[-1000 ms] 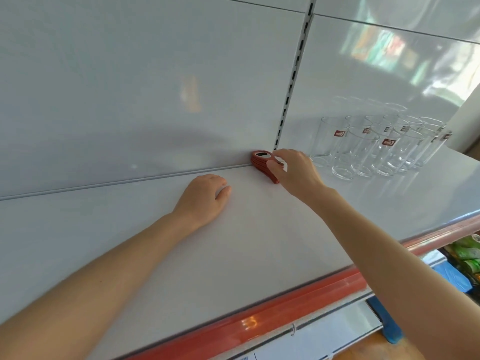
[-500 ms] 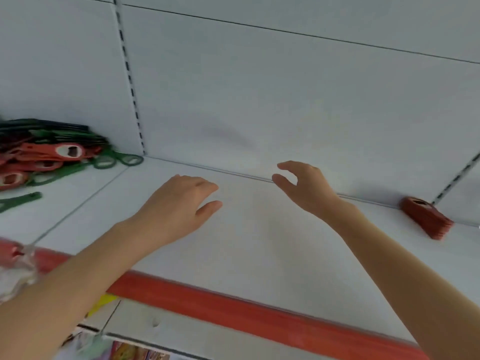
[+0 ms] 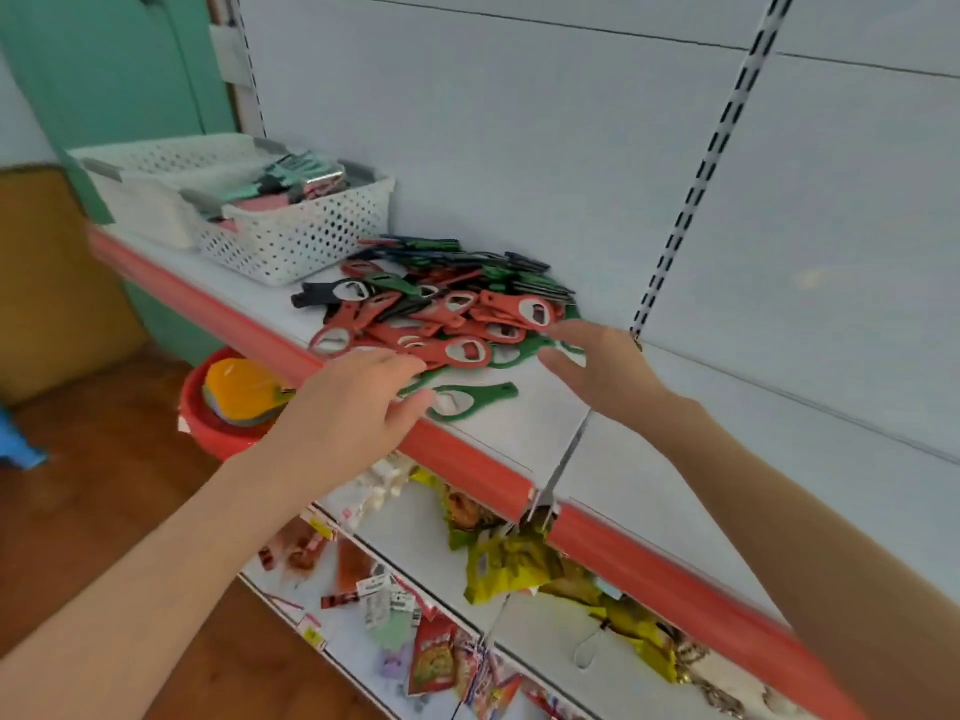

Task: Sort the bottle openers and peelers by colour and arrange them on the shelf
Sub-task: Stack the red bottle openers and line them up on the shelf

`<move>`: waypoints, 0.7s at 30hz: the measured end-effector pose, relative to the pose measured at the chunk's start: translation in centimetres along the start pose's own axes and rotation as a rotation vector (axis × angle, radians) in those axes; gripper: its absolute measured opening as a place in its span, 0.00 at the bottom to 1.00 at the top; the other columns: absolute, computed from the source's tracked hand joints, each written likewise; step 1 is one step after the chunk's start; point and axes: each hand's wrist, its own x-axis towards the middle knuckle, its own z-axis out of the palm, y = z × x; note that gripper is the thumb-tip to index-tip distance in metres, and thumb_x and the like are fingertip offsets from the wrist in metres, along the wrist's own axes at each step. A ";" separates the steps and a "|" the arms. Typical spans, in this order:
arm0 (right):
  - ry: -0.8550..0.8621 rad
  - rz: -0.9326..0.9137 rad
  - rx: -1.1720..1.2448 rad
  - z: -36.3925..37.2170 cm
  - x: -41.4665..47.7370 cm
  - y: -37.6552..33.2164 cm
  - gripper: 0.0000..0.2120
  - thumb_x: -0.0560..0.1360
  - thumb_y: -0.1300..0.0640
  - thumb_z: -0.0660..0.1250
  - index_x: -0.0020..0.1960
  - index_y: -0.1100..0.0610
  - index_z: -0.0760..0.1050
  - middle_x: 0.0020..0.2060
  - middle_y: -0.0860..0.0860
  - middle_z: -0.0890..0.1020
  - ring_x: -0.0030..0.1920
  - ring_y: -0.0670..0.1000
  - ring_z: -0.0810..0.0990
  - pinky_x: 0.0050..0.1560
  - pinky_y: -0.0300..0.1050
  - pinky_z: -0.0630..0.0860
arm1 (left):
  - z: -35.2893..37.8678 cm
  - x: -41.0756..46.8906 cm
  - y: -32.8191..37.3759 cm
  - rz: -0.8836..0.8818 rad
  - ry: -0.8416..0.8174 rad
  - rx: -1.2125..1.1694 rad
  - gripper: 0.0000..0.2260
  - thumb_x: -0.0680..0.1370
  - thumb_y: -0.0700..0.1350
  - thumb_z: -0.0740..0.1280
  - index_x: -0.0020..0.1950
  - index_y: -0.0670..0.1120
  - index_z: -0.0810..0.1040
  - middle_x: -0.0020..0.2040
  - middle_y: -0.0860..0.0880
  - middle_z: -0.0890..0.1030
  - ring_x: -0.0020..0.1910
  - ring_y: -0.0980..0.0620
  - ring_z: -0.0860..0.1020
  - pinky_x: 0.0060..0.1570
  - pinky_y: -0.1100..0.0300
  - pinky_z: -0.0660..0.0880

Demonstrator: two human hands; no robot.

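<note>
One view only, from the head, looking down along a white shelf. Heaped toward its left part, against the back panel: a mixed pile of flat plastic bottle openers and peelers, red, green and black tangled together; which of them peelers, hard to tell through the blur. Mostly red pieces on top and in front, dark green and black ones stacked at the rear, a black opener sticking out on the left. Apart from the heap, just in front of it near the shelf edge: a single green opener, lying flat.

Left hand: above the front edge, palm down, fingers straight and loosely spread, gripping nothing; fingertips at the near rim of the pile, thumb tip just beside the single green opener; contact impossible to judge. Right hand: over the right flank of the pile, fingers apart and slightly bent, thumb out, nothing held.

Around: just left of the pile, a white perforated basket with packaged goods inside; behind that, a second basket. Along the shelf front, a red strip, partly hidden by the left hand. Right of the pile, a seam between shelf boards and a slotted upright on the back panel. Below: hanging snack packets, a red tub with something orange in it, wooden floor.
</note>
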 end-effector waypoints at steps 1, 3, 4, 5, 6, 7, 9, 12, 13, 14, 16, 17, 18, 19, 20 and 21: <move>-0.005 -0.009 -0.009 0.6 0.9 -0.7 0.18 0.78 0.53 0.61 0.65 0.59 0.72 0.63 0.54 0.76 0.64 0.54 0.73 0.63 0.43 0.65 | -0.1 0.0 -0.9 -0.006 0.002 -0.005 0.17 0.77 0.50 0.63 0.62 0.43 0.76 0.59 0.46 0.79 0.55 0.47 0.77 0.51 0.56 0.72; -0.016 -0.005 -0.047 1.3 2.7 -1.6 0.16 0.78 0.54 0.61 0.63 0.59 0.73 0.61 0.56 0.77 0.61 0.56 0.74 0.59 0.46 0.68 | -0.1 0.2 -2.2 -0.017 0.016 -0.026 0.17 0.77 0.50 0.63 0.63 0.43 0.76 0.59 0.46 0.79 0.56 0.47 0.77 0.52 0.57 0.72; -0.029 0.009 -0.067 1.6 3.7 -1.8 0.16 0.78 0.55 0.61 0.64 0.59 0.73 0.61 0.56 0.77 0.61 0.57 0.74 0.59 0.46 0.67 | 0.0 0.4 -2.7 -0.021 0.021 -0.035 0.17 0.77 0.50 0.63 0.63 0.44 0.75 0.58 0.45 0.79 0.55 0.47 0.77 0.51 0.57 0.72; -0.041 0.030 -0.089 1.9 4.6 -1.8 0.16 0.77 0.56 0.62 0.64 0.59 0.72 0.61 0.56 0.76 0.62 0.57 0.73 0.59 0.46 0.67 | 0.2 0.6 -3.0 -0.024 0.024 -0.043 0.17 0.77 0.50 0.62 0.63 0.44 0.75 0.57 0.46 0.79 0.54 0.47 0.77 0.50 0.56 0.72; -0.056 0.059 -0.120 2.2 5.6 -1.4 0.17 0.77 0.55 0.62 0.64 0.60 0.72 0.61 0.57 0.76 0.61 0.58 0.73 0.58 0.47 0.68 | 0.3 0.8 -3.2 -0.025 0.026 -0.052 0.17 0.78 0.50 0.61 0.64 0.44 0.75 0.57 0.47 0.79 0.52 0.48 0.77 0.49 0.57 0.72; -0.077 0.090 -0.157 2.5 6.5 -0.8 0.17 0.76 0.54 0.63 0.63 0.60 0.71 0.60 0.58 0.76 0.59 0.59 0.74 0.56 0.48 0.68 | 0.5 1.1 -3.3 -0.028 0.029 -0.065 0.17 0.78 0.51 0.61 0.64 0.45 0.75 0.57 0.48 0.79 0.49 0.50 0.77 0.46 0.58 0.71; -0.121 0.132 -0.179 2.9 7.9 0.4 0.18 0.75 0.53 0.64 0.62 0.60 0.70 0.58 0.59 0.76 0.58 0.59 0.74 0.54 0.47 0.68 | 0.9 1.7 -3.5 -0.037 0.042 -0.090 0.17 0.78 0.51 0.60 0.64 0.47 0.74 0.57 0.50 0.78 0.43 0.55 0.74 0.42 0.62 0.68; -0.105 0.116 -0.048 2.7 8.8 1.2 0.18 0.74 0.55 0.68 0.60 0.62 0.73 0.49 0.58 0.77 0.51 0.57 0.75 0.50 0.45 0.68 | 1.6 3.0 -4.0 -0.027 0.059 -0.138 0.17 0.78 0.51 0.60 0.64 0.47 0.74 0.56 0.50 0.78 0.49 0.55 0.74 0.47 0.60 0.70; -0.085 0.092 -0.019 2.6 9.0 1.4 0.15 0.74 0.57 0.68 0.58 0.62 0.74 0.47 0.58 0.78 0.49 0.57 0.75 0.51 0.47 0.70 | 1.8 3.5 -4.1 -0.019 0.057 -0.150 0.16 0.78 0.51 0.60 0.63 0.46 0.75 0.56 0.50 0.79 0.52 0.53 0.75 0.50 0.59 0.71; -0.072 0.068 -0.017 2.4 9.1 1.6 0.13 0.74 0.58 0.67 0.56 0.62 0.76 0.46 0.59 0.79 0.48 0.58 0.76 0.52 0.49 0.71 | 2.0 4.1 -4.2 -0.018 0.063 -0.165 0.16 0.78 0.50 0.61 0.62 0.46 0.75 0.56 0.49 0.79 0.53 0.52 0.76 0.52 0.59 0.71; -0.027 -0.010 -0.047 2.0 9.3 2.2 0.08 0.75 0.61 0.64 0.51 0.63 0.78 0.41 0.59 0.80 0.42 0.58 0.75 0.48 0.50 0.73 | 2.2 5.4 -4.1 -0.040 0.097 -0.228 0.14 0.77 0.49 0.63 0.60 0.45 0.77 0.54 0.49 0.81 0.51 0.54 0.77 0.51 0.63 0.71; 0.016 -0.061 -0.061 1.7 9.3 2.5 0.07 0.76 0.61 0.63 0.49 0.63 0.78 0.38 0.59 0.80 0.39 0.58 0.74 0.46 0.48 0.73 | 2.2 6.1 -3.9 -0.060 0.123 -0.279 0.13 0.77 0.48 0.63 0.59 0.45 0.78 0.53 0.50 0.81 0.50 0.57 0.77 0.50 0.68 0.70; 0.070 -0.133 -0.067 1.4 9.2 2.6 0.08 0.76 0.61 0.63 0.48 0.63 0.79 0.37 0.59 0.80 0.38 0.57 0.74 0.46 0.47 0.73 | 2.1 6.9 -3.6 -0.094 0.153 -0.346 0.13 0.77 0.48 0.63 0.59 0.45 0.78 0.53 0.51 0.81 0.50 0.59 0.76 0.49 0.73 0.69; 0.129 -0.230 -0.057 1.0 9.0 2.4 0.09 0.76 0.61 0.63 0.50 0.63 0.80 0.37 0.59 0.81 0.39 0.56 0.76 0.47 0.43 0.73 | 2.0 7.7 -3.3 -0.151 0.160 -0.433 0.13 0.77 0.48 0.63 0.58 0.45 0.78 0.52 0.52 0.81 0.49 0.60 0.76 0.48 0.76 0.69; 0.177 -0.333 -0.024 0.6 8.7 1.8 0.10 0.76 0.61 0.63 0.51 0.63 0.81 0.40 0.60 0.82 0.41 0.53 0.77 0.48 0.34 0.72 | 1.8 8.5 -3.0 -0.219 0.128 -0.562 0.12 0.77 0.50 0.63 0.57 0.46 0.78 0.51 0.53 0.81 0.49 0.60 0.78 0.49 0.75 0.71; 0.206 -0.430 0.014 0.3 8.4 1.1 0.11 0.75 0.61 0.64 0.53 0.64 0.80 0.43 0.60 0.83 0.44 0.50 0.77 0.50 0.27 0.69 | 1.6 9.2 -2.6 -0.290 0.056 -0.735 0.12 0.77 0.51 0.63 0.55 0.46 0.78 0.49 0.53 0.82 0.47 0.57 0.80 0.49 0.69 0.75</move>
